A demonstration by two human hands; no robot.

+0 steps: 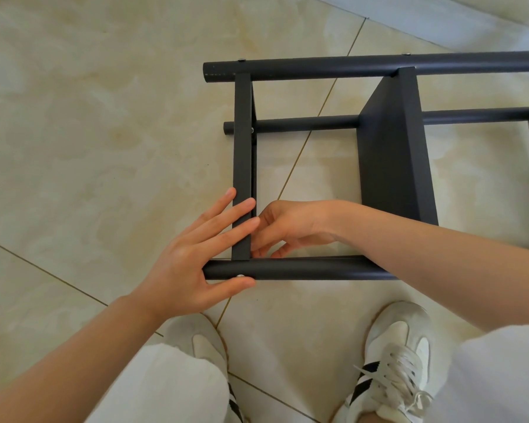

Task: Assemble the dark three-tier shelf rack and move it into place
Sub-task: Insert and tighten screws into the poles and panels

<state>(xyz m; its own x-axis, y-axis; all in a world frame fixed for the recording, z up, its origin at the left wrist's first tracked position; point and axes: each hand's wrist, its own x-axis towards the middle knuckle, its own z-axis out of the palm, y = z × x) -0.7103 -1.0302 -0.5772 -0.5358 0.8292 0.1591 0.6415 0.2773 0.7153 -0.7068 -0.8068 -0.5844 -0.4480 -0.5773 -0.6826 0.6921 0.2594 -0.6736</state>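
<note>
The dark rack (391, 154) lies on its side on the floor (104, 132), under both hands. The left hand (193, 257) lies flat, fingers straight across the end shelf (242, 148) and the near pole (303, 268), thumb by a screw (240, 276). The right hand (287, 227) curls into the inside corner opposite; whether it pinches anything cannot be told.

A right shoe (391, 358), a white lace-up trainer with black side stripes, stands on a glossy floor (104, 117) of beige marbled tiles. Well to its left stands a matching left shoe (209, 338), its heel under a pale left trouser leg (165, 386). Just right of the right shoe hangs a pale right trouser leg (495, 377). A gold-tinted grout line (297, 160) starts left of the right shoe and slants away beyond it. Far beyond the shoe lies a grey-blue strip (425, 16), either floor or skirting.
</note>
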